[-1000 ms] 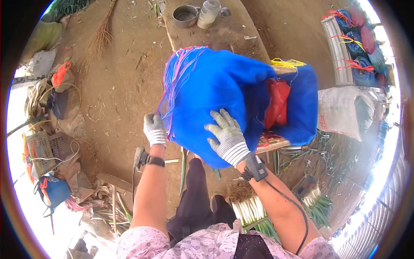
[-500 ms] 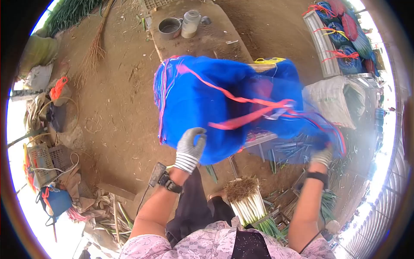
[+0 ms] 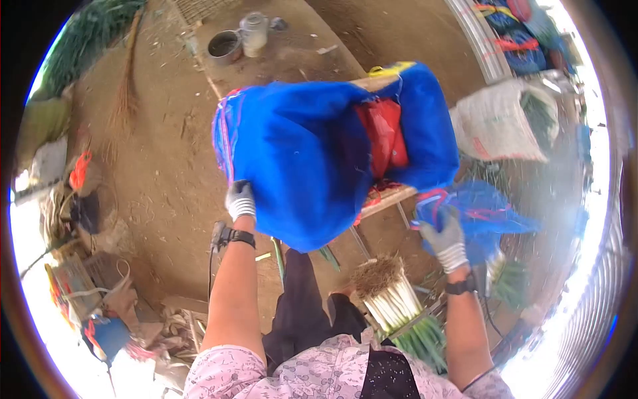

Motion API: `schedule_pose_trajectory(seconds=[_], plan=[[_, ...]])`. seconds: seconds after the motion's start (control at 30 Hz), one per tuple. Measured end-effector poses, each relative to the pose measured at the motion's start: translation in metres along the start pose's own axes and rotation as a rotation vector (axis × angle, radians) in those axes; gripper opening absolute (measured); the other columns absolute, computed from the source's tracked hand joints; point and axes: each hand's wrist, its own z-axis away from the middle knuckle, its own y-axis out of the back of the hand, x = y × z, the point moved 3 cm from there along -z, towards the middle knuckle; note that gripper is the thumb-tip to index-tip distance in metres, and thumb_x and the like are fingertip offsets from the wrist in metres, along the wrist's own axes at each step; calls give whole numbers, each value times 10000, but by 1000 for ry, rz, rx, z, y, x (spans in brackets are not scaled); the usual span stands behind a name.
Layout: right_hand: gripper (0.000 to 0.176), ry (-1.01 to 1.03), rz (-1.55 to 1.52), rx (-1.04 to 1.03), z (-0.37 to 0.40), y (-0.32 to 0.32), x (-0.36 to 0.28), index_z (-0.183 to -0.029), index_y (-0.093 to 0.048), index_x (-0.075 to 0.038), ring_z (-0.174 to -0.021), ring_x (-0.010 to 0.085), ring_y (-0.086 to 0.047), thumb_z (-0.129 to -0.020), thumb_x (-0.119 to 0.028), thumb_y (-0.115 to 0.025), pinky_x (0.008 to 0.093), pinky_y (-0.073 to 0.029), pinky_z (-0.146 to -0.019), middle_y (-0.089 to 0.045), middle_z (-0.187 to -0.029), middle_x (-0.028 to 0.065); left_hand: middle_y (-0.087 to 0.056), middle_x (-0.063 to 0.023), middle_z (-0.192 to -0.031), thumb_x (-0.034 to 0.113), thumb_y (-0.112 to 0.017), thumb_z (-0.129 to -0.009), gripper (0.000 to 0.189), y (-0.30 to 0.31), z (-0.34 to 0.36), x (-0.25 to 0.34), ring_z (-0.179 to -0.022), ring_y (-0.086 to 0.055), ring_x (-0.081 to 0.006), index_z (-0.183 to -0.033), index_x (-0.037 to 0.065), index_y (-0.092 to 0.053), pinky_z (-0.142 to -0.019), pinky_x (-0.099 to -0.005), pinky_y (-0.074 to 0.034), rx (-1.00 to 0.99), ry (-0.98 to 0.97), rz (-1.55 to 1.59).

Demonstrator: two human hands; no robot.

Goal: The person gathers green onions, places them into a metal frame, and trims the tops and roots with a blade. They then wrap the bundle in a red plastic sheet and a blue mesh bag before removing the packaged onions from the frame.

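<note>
A large heap of blue mesh bags (image 3: pixel 299 146) is draped over a wooden bench, with pink and red cords along its left edge. My left hand (image 3: pixel 240 201), in a grey-and-white striped glove, is closed on that left edge. Low at the right, my right hand (image 3: pixel 445 241), gloved the same way, grips a loose blue mesh bag (image 3: pixel 475 211) with a pink drawstring; the bag is partly blurred. Red cloth or plastic (image 3: pixel 385 136) shows between the blue folds. Below the heap lies a bundle of leeks (image 3: pixel 392 299), its roots toward the bench.
Behind the heap, a pot (image 3: pixel 224 46) and a clear jar (image 3: pixel 254 34) stand on a board. A white woven sack (image 3: pixel 502 123) with greens lies at the right. A twig broom (image 3: pixel 129 86) rests on the dirt floor; crates and sacks line the left.
My left hand has moved left onto the heap's edge. My right hand has swung inward with the loose bag, whose red cord no longer stretches across the heap. The view has shifted slightly.
</note>
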Motion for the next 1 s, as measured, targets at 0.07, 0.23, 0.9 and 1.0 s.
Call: schedule_pose_trajectory(seconds=[0.07, 0.23, 0.9, 1.0], plan=[[374, 152, -46, 15, 8, -36, -16, -1010, -650, -53, -1023, 359, -557, -793, -341, -750, 422, -465, -898, -578, -1098, 181, -729, -94, -908, 78, -656, -868, 120, 19, -7, 8, -810, -652, -169, -962, 34, -716, -795, -315, -509, 38, 4, 127], [236, -271, -723, 75, 14, -87, -13, -877, -618, -22, -696, 158, -539, -934, -248, -650, 334, -465, -666, -619, -791, 76, -711, -92, -926, 60, -640, -903, 126, 101, 6, 55, -808, -632, -153, -984, -25, -686, -767, -294, -515, 170, 19, 274], [299, -60, -893, 669, -58, 121, 62, -1139, -602, 9, -969, 245, -621, -906, -180, -610, 355, -525, -839, -648, -1097, 141, -688, -98, -1069, -21, -562, -946, 209, 119, 88, 201, -1004, -645, -156, -1138, -51, -637, -922, -268, -505, -314, -257, 506], [312, -120, -841, 914, 28, 185, 149, -1090, -631, 19, -924, 226, -629, -920, -242, -630, 366, -523, -815, -672, -1049, 136, -686, -104, -1092, -13, -585, -935, 195, 91, 89, 187, -1003, -650, -159, -1119, -51, -640, -912, -272, -516, -395, -246, 561]])
